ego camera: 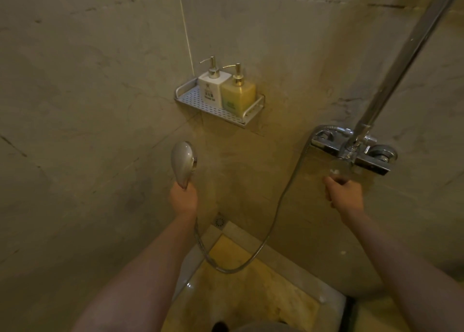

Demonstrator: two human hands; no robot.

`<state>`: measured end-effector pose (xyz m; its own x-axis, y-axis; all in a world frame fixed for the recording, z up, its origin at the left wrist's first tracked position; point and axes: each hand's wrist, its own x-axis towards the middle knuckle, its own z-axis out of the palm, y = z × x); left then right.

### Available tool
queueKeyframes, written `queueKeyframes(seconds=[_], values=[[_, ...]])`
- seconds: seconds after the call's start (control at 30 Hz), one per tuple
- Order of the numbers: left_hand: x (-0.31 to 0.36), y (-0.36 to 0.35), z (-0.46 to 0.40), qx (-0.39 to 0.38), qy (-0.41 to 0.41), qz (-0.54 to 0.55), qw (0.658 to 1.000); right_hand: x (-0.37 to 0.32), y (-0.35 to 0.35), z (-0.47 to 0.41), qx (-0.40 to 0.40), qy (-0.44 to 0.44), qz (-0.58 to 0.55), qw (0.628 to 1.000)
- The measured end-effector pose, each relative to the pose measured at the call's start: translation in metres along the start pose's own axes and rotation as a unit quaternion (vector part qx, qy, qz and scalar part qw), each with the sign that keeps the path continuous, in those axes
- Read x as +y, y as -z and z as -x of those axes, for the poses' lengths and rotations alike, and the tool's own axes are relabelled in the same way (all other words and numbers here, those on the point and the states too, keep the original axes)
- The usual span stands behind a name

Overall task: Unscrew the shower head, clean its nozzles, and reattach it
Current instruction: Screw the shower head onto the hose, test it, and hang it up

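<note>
Your shower head (183,161) stands nearly upright, its rounded chrome back toward you and its nozzle face turned away toward the wall, so you cannot see the nozzles from here. Its long axis runs straight down into your left hand (183,199), whose fingers are wrapped round the handle just below the head; the joint you must turn sits, as far as I can judge, at the bottom of that handle, hidden inside or just under your fist. From there the hose (266,236) drops, loops low over the shower floor and climbs to the right up to the mixer valve (351,151) on the wall. Your right hand (345,192) is well apart from the head, curled just under the valve; it seems to be closed on a blurred control there, but I cannot tell for certain that it grips anything. So the left hand is the one on the task's thing, and the right would have to cross leftward and down to reach the hose nut while the left keeps the handle from turning. Above the head, a wall shelf (200,103) carries two pump bottles (227,90).
</note>
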<state>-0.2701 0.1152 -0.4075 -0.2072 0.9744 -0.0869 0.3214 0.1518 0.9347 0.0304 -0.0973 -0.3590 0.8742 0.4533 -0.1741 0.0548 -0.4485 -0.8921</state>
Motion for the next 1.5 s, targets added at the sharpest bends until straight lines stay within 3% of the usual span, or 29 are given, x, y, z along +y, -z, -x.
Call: queueKeyframes(seconds=[0.57, 1.07, 1.5], values=[[-0.005, 0.010, -0.020, -0.022, 0.029, 0.020, 0.999, 0.000, -0.001, 0.003, 0.005, 0.009, -0.018, 1.000], [-0.003, 0.080, -0.085, 0.071, 0.052, -0.026, 0.996, 0.003, -0.003, 0.002, 0.015, 0.006, -0.025, 1.000], [0.015, 0.078, -0.075, 0.052, 0.062, -0.034, 0.996, 0.005, -0.003, -0.001, 0.019, 0.000, -0.022, 1.000]])
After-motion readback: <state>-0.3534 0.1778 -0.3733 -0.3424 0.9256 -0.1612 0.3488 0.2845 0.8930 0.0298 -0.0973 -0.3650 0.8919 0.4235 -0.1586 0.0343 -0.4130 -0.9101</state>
